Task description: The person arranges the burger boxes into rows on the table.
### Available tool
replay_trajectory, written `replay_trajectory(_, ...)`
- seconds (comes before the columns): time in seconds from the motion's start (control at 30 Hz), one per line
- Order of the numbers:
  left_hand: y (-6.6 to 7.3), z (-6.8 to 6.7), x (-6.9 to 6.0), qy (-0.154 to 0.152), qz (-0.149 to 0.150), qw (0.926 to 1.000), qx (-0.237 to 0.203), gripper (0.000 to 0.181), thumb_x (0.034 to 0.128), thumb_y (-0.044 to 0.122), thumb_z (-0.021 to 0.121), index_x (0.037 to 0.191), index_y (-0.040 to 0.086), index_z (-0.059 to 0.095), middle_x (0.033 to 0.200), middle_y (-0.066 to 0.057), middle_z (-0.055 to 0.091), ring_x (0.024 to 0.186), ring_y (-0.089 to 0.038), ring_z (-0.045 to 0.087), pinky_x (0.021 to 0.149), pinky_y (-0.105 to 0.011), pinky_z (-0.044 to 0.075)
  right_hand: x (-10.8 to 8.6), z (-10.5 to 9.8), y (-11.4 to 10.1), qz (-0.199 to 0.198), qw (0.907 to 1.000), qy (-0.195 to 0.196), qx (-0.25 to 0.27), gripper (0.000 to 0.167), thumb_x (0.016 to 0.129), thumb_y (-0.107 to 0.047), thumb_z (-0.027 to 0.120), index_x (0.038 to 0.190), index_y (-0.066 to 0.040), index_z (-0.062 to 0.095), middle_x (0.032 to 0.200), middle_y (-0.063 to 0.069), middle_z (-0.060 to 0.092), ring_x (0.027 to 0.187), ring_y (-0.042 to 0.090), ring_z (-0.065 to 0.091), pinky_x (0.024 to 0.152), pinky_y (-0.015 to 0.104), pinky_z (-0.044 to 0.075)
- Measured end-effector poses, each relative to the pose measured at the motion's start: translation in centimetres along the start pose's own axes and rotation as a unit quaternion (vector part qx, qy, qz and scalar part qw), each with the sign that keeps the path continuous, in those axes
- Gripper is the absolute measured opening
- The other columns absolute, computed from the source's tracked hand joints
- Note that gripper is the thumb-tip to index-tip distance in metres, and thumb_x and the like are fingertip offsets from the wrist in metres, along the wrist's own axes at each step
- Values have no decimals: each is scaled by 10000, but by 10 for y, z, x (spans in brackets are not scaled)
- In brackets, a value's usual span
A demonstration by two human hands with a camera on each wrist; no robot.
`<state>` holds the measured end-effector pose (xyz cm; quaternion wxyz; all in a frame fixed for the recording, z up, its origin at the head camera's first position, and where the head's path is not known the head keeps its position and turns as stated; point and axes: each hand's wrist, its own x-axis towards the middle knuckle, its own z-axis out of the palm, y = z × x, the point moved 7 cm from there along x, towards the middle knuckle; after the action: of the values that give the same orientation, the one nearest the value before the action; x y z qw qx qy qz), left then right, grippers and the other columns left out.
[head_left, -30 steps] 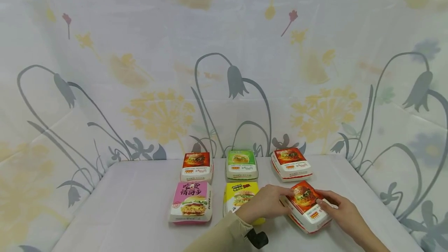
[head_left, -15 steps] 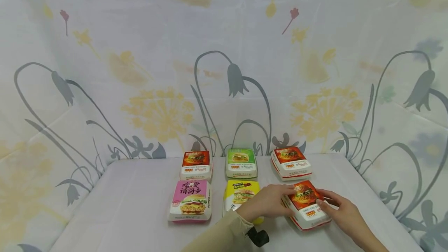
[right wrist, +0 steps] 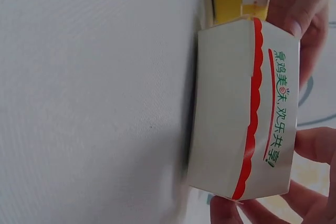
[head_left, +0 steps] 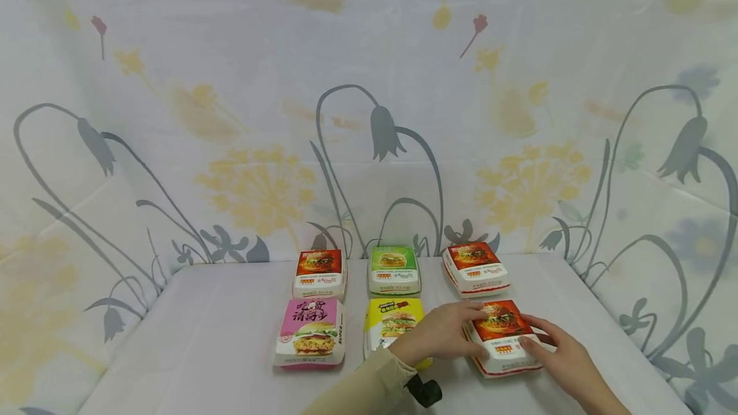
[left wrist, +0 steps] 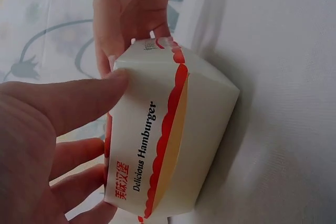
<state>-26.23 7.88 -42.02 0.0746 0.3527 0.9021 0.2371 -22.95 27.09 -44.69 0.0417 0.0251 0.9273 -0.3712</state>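
A red-and-white hamburger box [head_left: 500,332] sits on the white cloth at the front right, between both hands. My left hand [head_left: 442,333] grips its left side, the thumb against the side wall and the fingers at the top edge. On the opposite side my right hand [head_left: 562,354] holds it, thumb near the top's edge and fingers around the right side. The left wrist view shows the box's white wall [left wrist: 144,135] with "Delicious Hamburger" lettering. In the right wrist view its near wall [right wrist: 244,114] faces me, and its base meets the cloth.
A yellow box [head_left: 394,322], partly hidden by my left hand, and a pink box [head_left: 311,332] stand in the front row. Behind are a red box [head_left: 319,271], a green box [head_left: 394,269] and another red box [head_left: 476,266]. A flowered curtain [head_left: 369,197] closes the back.
The held hamburger box has turned clockwise between my hands, its front edge now more level. Both hands keep their hold in nearly the same place; the other boxes stay put.
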Motion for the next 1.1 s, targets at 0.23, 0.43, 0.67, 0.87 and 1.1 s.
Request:
replay_trajectory(0.23, 2, 0, 0, -93, 56, 9997, 227, 672, 836, 502, 765, 1432, 265, 562, 1505, 164, 425, 1391, -44, 366, 1070, -247, 374, -4, 2, -2, 202, 9998, 43, 33, 815, 936, -568, 606, 1477, 13, 420, 1446, 349, 412, 1239, 518, 474, 878, 580, 497)
replay_trajectory(0.43, 1, 0, 0, -132, 105, 9992, 359, 674, 839, 505, 758, 1435, 261, 557, 1517, 164, 409, 1402, -45, 350, 1079, -252, 364, -7, 1, -5, 89, 9997, 204, -31, 788, 939, -556, 612, 1465, 6, 446, 1439, 338, 432, 1234, 500, 496, 895, 590, 480)
replay_trajectory(0.67, 2, -2, -1, -156, 229, 9990, 351, 668, 847, 495, 751, 1435, 243, 559, 1526, 139, 407, 1405, -60, 351, 1084, -250, 356, -8, 1, -5, 52, 9995, 300, 46, 775, 940, -547, 618, 1455, 11, 462, 1407, 321, 483, 1253, 500, 477, 928, 613, 451)
replay_trajectory(0.87, 1, -6, -4, -1, 262, 9992, 286, 652, 845, 494, 753, 1416, 231, 581, 1523, 134, 419, 1385, -63, 381, 1075, -252, 366, -8, -2, -6, -37, 9987, 456, 245, 738, 953, -517, 617, 1446, 14, 476, 1401, 304, 501, 1270, 465, 472, 959, 551, 477)
replay_trajectory(1.1, -4, -22, -12, 550, 262, 9980, -157, 442, 869, 413, 753, 1272, 244, 686, 1399, 159, 548, 1299, -44, 478, 1030, -254, 409, -7, -4, -6, 54, 9978, 487, 453, 756, 954, -532, 604, 1453, 19, 464, 1422, 299, 480, 1288, 443, 459, 974, 512, 485)
